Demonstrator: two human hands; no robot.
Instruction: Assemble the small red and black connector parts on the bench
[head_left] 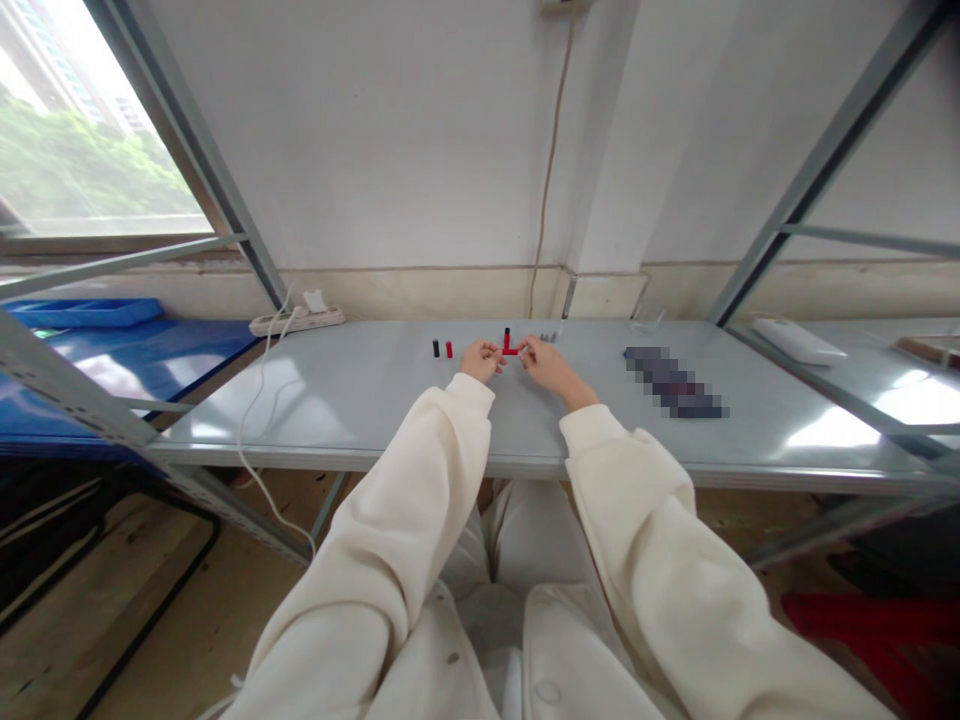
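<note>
A bright window at left adjoins a white wall behind a grey table.

We are reading no words, labels, brands, numbers or signs, from upper left to lower right.

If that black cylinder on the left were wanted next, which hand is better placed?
Probably the left hand: the black cylinder stands to its left, past a small red one, while the right hand is farther across.
</note>
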